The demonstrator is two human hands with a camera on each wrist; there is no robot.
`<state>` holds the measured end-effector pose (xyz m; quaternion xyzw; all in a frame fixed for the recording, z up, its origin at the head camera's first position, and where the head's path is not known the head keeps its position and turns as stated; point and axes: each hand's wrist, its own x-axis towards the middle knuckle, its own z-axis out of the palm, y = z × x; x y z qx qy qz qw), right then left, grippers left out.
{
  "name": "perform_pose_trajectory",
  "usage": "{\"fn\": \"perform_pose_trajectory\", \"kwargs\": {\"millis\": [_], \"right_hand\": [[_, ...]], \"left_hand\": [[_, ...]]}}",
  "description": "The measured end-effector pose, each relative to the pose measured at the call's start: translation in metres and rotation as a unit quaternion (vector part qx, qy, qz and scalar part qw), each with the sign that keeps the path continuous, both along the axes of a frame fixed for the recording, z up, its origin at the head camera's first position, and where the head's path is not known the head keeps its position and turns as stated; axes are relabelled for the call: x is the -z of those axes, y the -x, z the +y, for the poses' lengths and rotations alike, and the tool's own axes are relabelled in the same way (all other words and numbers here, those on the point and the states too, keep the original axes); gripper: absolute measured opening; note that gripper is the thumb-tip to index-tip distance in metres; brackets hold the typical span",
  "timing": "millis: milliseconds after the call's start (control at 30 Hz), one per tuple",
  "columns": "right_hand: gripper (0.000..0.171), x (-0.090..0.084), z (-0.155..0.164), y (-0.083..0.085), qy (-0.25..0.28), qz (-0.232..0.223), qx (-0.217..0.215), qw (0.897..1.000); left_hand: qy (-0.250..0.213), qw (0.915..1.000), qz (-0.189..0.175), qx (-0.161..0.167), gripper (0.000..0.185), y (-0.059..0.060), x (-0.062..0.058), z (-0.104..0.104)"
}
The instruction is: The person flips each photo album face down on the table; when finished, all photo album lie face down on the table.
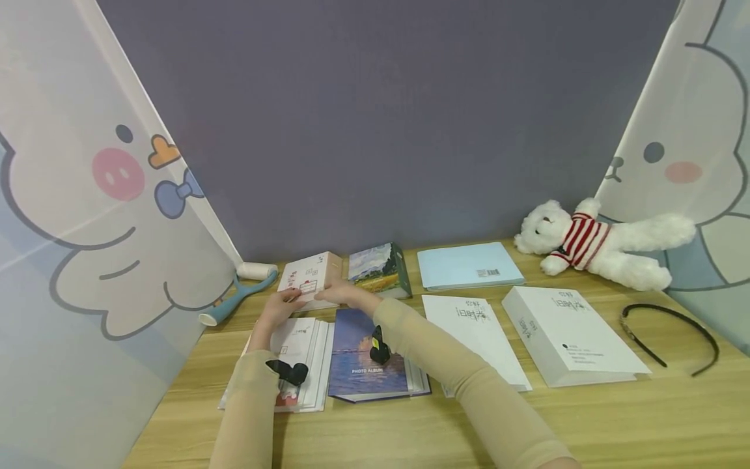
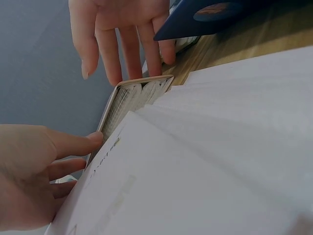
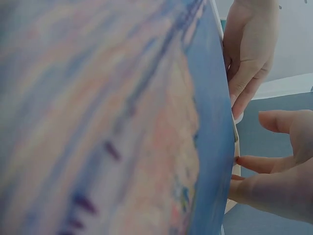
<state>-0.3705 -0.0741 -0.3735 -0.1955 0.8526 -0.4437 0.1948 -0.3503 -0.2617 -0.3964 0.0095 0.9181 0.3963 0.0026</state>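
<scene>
A white photo album [image 1: 301,268] with small red print lies at the back left of the table. At its near left corner, my left hand [image 1: 280,307] touches it; the thumb [image 2: 93,139] rests against the page edge in the left wrist view. From the right, my right hand [image 1: 347,293] reaches across, its fingers fairly straight and touching the album's near right side. In the right wrist view the right hand [image 3: 288,171] is partly hidden by a blue painted cover. Below my forearms lie another white album [image 1: 295,335] and a purple-blue photo album [image 1: 369,355].
Beside the hands sits a landscape-cover album [image 1: 377,270], then a light blue album [image 1: 469,264]. Two white albums, one flat [image 1: 474,332] and one thicker [image 1: 568,332], lie right. A blue-handled lint roller [image 1: 237,299], white teddy bear [image 1: 592,241] and black headband [image 1: 674,307] lie around them.
</scene>
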Motion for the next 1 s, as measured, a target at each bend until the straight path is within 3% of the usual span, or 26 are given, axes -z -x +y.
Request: {"fn": "perform_pose_trajectory", "kwargs": {"millis": [233, 400, 533, 733, 1000], "right_hand": [[0.058, 0.002, 0.001, 0.002, -0.013, 0.007, -0.018, 1.000], [0.056, 0.001, 0.006, 0.004, -0.005, 0.018, -0.015, 1.000], [0.054, -0.007, 0.013, 0.004, 0.020, 0.028, 0.006, 0.999], [0.048, -0.022, 0.026, 0.006, 0.048, 0.052, 0.022, 0.997], [0.048, -0.046, 0.067, 0.003, 0.041, 0.086, 0.005, 0.995]], "left_hand": [[0.009, 0.9999, 0.005, -0.011, 0.045, 0.002, 0.001, -0.001], [-0.036, 0.9993, 0.006, -0.003, 0.048, 0.001, 0.000, -0.002], [-0.088, 0.9960, 0.008, -0.011, 0.050, -0.002, -0.005, -0.001], [-0.129, 0.9911, 0.024, -0.018, 0.050, -0.009, -0.012, 0.006], [-0.158, 0.9863, 0.045, 0.013, 0.053, -0.016, -0.022, 0.028]]}}
